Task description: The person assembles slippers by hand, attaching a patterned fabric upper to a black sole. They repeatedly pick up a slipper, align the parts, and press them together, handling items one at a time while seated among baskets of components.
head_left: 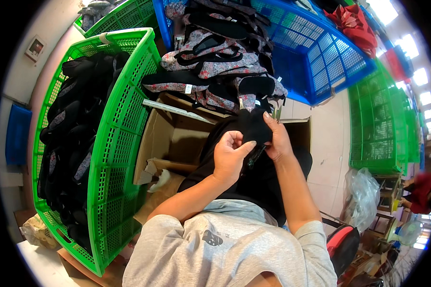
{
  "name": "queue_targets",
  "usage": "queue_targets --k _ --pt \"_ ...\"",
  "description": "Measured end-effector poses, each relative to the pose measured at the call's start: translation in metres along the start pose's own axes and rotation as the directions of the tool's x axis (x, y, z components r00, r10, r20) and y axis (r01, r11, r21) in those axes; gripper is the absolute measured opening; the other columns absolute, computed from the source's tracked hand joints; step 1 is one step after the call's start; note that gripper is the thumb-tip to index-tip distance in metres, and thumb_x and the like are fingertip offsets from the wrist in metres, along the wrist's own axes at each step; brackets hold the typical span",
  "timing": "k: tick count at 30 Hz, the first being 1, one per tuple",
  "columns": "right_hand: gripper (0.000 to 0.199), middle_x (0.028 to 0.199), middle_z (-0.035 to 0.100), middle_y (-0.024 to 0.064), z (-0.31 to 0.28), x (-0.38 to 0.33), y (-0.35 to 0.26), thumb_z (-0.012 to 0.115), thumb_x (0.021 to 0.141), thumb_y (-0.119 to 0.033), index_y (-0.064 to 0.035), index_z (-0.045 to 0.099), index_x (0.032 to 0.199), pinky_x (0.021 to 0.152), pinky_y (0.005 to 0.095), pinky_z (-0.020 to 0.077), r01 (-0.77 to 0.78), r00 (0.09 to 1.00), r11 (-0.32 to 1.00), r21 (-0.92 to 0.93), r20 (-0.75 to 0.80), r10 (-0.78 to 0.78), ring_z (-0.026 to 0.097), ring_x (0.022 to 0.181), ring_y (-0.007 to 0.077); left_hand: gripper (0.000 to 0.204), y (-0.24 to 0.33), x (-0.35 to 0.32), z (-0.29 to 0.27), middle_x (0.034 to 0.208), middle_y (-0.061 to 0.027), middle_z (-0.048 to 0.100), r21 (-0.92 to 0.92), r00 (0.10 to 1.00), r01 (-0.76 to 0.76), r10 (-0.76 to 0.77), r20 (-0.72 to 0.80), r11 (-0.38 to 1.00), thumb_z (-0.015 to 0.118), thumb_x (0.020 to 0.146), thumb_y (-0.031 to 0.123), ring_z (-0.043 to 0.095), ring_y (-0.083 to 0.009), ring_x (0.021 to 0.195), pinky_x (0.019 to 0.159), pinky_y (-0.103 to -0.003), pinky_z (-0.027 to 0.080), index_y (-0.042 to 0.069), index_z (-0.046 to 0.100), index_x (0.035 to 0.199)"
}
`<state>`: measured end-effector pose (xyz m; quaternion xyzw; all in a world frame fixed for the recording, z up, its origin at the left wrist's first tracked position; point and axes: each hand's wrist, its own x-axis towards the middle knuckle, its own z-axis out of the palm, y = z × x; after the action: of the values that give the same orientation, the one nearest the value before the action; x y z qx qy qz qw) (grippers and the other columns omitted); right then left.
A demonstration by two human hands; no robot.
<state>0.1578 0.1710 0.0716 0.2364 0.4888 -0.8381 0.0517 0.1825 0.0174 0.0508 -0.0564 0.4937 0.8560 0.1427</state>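
Over my lap, both hands are closed on a fabric shoe upper (255, 125), black at the near end with flowered cloth and a dark opening at the far end. My left hand (230, 154) pinches its near left edge between thumb and fingers. On the right edge, my right hand (277, 136) grips with the thumb on top and the fingers mostly hidden beneath. Just beyond the held piece lies a heap of similar black and flowered shoe uppers (210, 64), some with small white tags. A thin, shiny thing (277, 111) shows by my right fingertips, its kind unclear.
On my left stands a green crate (122, 138) filled with dark shoe uppers. A blue crate (321, 60) is at the far right, beside the heap. An open cardboard box (177, 136) sits before me. Green crates (376, 124) and a clear plastic bag (362, 196) are on the right.
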Motion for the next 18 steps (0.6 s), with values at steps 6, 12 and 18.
queue_targets --k 6,12,18 --pt "0.018 0.086 0.064 -0.0059 0.047 -0.043 0.018 0.063 0.098 -0.034 -0.0176 0.058 0.102 0.043 0.0193 0.0395 0.03 0.994 0.998 0.049 -0.107 -0.025 0.062 0.067 0.004 0.019 0.048 -0.009 -0.03 0.075 0.0073 0.049 0.308 0.988 -0.12 0.145 -0.061 0.944 0.075 0.08 -0.001 0.044 -0.0003 0.066 0.056 -0.018 0.038 0.004 0.058 0.088" --pt "0.028 0.08 0.051 -0.002 0.056 -0.052 0.041 0.068 0.092 -0.007 -0.0088 0.049 0.112 0.039 0.0199 0.0322 0.017 0.992 0.999 -0.033 0.123 -0.013 0.04 0.05 0.0049 0.021 0.05 0.007 -0.065 0.073 -0.0034 0.051 0.81 0.747 -0.491 0.633 0.202 0.32 0.065 0.075 -0.012 0.05 -0.0146 0.063 0.057 -0.028 0.041 0.003 0.05 0.08" --pt "0.03 0.078 0.05 -0.0019 0.056 -0.044 0.054 0.071 0.093 -0.013 -0.0071 0.048 0.111 0.037 0.0192 0.0323 0.055 0.99 0.997 -0.06 0.135 -0.046 0.04 0.047 0.0036 0.023 0.053 0.019 -0.068 0.088 -0.0115 0.058 0.83 0.651 -0.547 0.676 0.345 0.104 0.064 0.07 -0.012 0.058 -0.0302 0.084 0.074 -0.037 0.048 0.002 0.055 0.087"
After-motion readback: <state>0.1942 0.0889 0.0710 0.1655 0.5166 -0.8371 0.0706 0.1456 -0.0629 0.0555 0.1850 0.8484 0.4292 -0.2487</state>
